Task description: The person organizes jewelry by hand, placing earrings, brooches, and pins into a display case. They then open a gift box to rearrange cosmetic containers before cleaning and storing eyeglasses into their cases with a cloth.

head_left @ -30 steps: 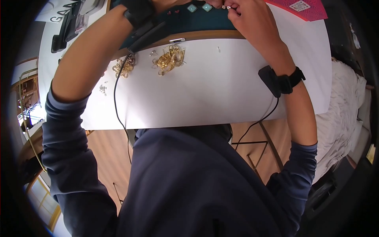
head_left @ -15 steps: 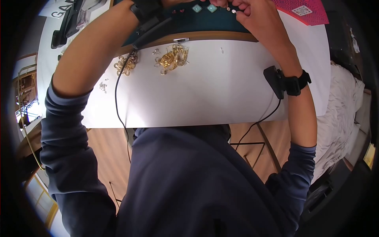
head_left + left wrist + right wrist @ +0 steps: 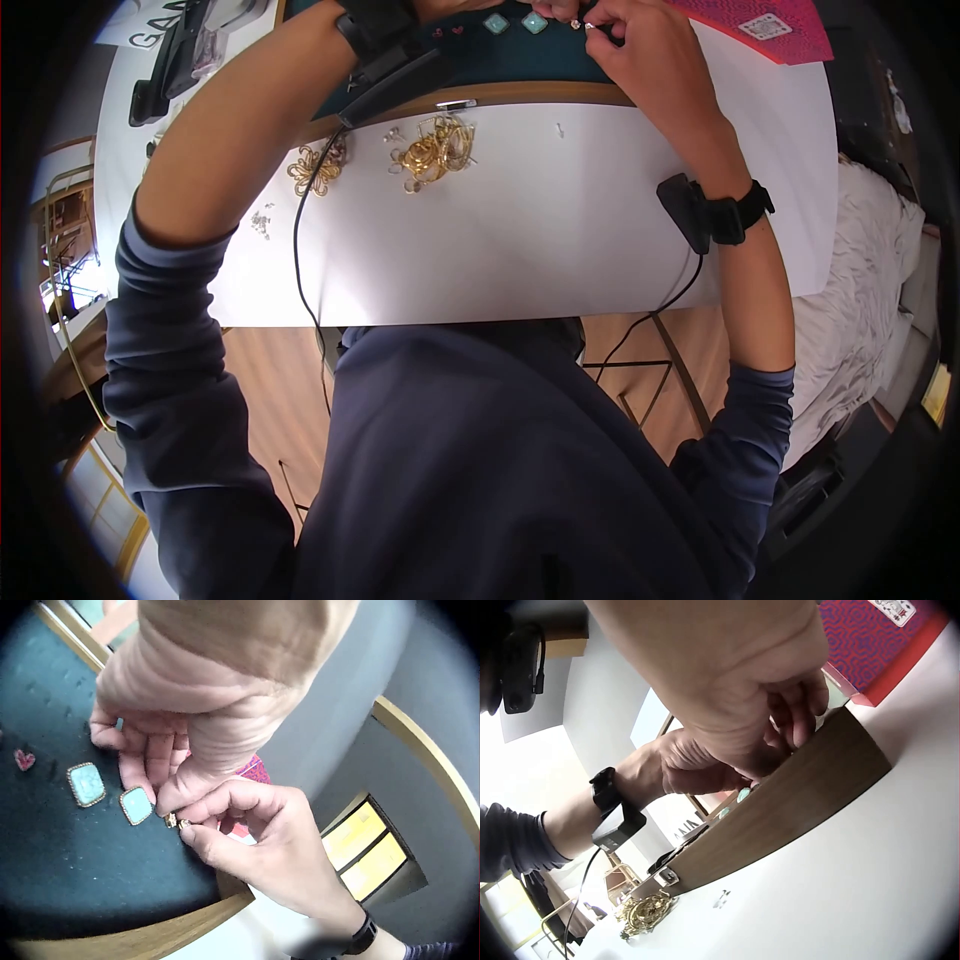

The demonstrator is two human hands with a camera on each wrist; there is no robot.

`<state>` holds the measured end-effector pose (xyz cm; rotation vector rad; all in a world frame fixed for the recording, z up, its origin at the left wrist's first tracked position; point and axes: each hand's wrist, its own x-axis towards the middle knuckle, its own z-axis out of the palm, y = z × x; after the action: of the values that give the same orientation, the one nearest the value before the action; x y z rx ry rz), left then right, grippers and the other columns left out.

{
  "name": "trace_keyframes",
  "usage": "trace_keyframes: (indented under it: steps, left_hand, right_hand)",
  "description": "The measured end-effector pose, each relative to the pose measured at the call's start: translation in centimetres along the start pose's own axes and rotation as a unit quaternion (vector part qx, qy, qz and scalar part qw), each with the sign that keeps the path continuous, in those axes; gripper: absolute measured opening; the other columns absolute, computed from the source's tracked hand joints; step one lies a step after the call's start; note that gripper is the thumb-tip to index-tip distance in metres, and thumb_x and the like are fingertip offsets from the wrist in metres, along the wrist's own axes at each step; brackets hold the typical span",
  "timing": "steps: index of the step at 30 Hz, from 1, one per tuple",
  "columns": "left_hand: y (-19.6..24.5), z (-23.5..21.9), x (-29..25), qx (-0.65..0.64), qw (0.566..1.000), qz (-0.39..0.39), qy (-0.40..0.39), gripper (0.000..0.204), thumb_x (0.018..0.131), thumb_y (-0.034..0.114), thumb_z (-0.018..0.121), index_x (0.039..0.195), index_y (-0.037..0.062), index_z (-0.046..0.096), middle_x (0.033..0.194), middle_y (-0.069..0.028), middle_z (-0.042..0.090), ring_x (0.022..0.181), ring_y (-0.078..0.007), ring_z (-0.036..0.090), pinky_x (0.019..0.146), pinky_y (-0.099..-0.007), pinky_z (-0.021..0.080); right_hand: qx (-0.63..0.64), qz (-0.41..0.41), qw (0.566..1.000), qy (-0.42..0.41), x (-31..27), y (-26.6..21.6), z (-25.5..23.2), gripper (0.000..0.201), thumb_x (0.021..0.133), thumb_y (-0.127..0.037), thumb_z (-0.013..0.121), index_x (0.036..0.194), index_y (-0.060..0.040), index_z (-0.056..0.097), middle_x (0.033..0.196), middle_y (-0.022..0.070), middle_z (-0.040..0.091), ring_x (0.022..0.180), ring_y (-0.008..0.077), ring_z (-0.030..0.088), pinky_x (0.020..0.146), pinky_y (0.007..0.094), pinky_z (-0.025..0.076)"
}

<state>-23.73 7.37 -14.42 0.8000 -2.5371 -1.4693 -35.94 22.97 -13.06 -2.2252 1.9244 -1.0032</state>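
Observation:
A wooden-framed tray with a dark teal lining [image 3: 97,877] holds pink heart earrings [image 3: 25,759] and two square turquoise earrings with beaded gold rims; the nearer turquoise earring [image 3: 136,806] sits by my left fingertips. Beside it is a small gold stud earring [image 3: 171,820] with a clear stone, right at the left thumb tip. My left hand [image 3: 180,742] reaches down over the lining with bent fingers; whether it grips the stud I cannot tell. Coming from the other side, my right hand [image 3: 655,60] pinches a second, matching stud [image 3: 184,824] between thumb and index finger, close by the first.
On the white table [image 3: 480,240] in front of the tray lie a gold chain pile [image 3: 435,152], a gold flower-shaped piece [image 3: 315,172] and small clear bits [image 3: 261,220]. A pink patterned card [image 3: 765,30] lies at the far right. Cables run from both wrist cameras.
My right hand and its stud first shifted slightly nearer me, then a little back toward the left hand. The first stud keeps its place beside the turquoise earring.

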Motion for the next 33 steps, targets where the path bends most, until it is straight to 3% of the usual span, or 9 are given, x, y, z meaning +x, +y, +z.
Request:
trace_keyframes:
  steps: [7, 10, 13, 19, 32, 33]
  left_hand:
    - [-0.5, 0.1, 0.2, 0.003, 1.000, 0.027, 0.008, 0.009, 0.072, -0.002, 0.071, 0.078, 0.0032, 0.075, 0.068, -0.0048, 0.071, 0.059, -0.0119, 0.063, 0.051, -0.0280, 0.048]
    - [-0.1, -0.3, -0.3, -0.017, 1.000, -0.023, -0.001, 0.008, 0.074, -0.001, 0.071, 0.078, 0.0038, 0.076, 0.068, -0.0044, 0.072, 0.059, -0.0114, 0.063, 0.051, -0.0275, 0.049]
    - [0.4, -0.1, -0.5, 0.009, 1.000, 0.008, 0.004, 0.009, 0.075, -0.001, 0.071, 0.079, 0.0043, 0.077, 0.068, -0.0038, 0.071, 0.058, -0.0111, 0.062, 0.051, -0.0272, 0.048]
    - [2.1, -0.2, -1.3, 0.018, 0.999, -0.035, 0.020, 0.011, 0.075, -0.002, 0.072, 0.081, 0.0039, 0.078, 0.068, -0.0035, 0.071, 0.060, -0.0111, 0.063, 0.053, -0.0280, 0.048]
    - [0.8, -0.4, -0.5, -0.029, 0.999, 0.002, -0.018, 0.014, 0.074, -0.004, 0.074, 0.085, 0.0024, 0.079, 0.070, -0.0035, 0.072, 0.064, -0.0110, 0.063, 0.058, -0.0276, 0.050]
    - [0.3, -0.5, -0.3, -0.039, 0.999, 0.009, -0.021, 0.014, 0.075, -0.004, 0.073, 0.086, 0.0022, 0.079, 0.071, -0.0041, 0.072, 0.066, -0.0110, 0.064, 0.059, -0.0273, 0.050]
  right_hand:
    - [-0.014, 0.010, 1.000, -0.020, 0.3, -0.1, -0.1, 0.005, 0.077, 0.000, 0.070, 0.080, 0.0039, 0.070, 0.082, 0.0202, 0.065, 0.078, 0.0388, 0.065, 0.072, 0.0448, 0.053]
    - [-0.003, 0.004, 1.000, -0.029, 0.1, 0.0, -0.1, 0.006, 0.077, 0.000, 0.070, 0.080, 0.0041, 0.069, 0.082, 0.0203, 0.065, 0.078, 0.0388, 0.065, 0.073, 0.0445, 0.053]
    - [0.002, -0.009, 1.000, -0.028, -0.1, 0.1, -0.1, 0.007, 0.077, 0.000, 0.069, 0.083, 0.0045, 0.069, 0.083, 0.0204, 0.065, 0.078, 0.0388, 0.065, 0.073, 0.0441, 0.053]
    - [-0.005, 0.010, 1.000, -0.027, -0.3, -0.6, -0.8, 0.011, 0.077, 0.002, 0.068, 0.087, 0.0054, 0.069, 0.087, 0.0212, 0.065, 0.081, 0.0386, 0.065, 0.075, 0.0435, 0.054]
    - [0.010, 0.008, 1.000, -0.024, -0.4, 0.1, -0.6, 0.013, 0.077, 0.002, 0.067, 0.089, 0.0056, 0.068, 0.086, 0.0211, 0.064, 0.080, 0.0389, 0.064, 0.074, 0.0428, 0.053]
    - [0.024, 0.019, 0.999, -0.019, -0.4, 0.0, -0.8, 0.012, 0.079, 0.002, 0.068, 0.090, 0.0050, 0.068, 0.086, 0.0197, 0.065, 0.079, 0.0361, 0.065, 0.073, 0.0413, 0.054]
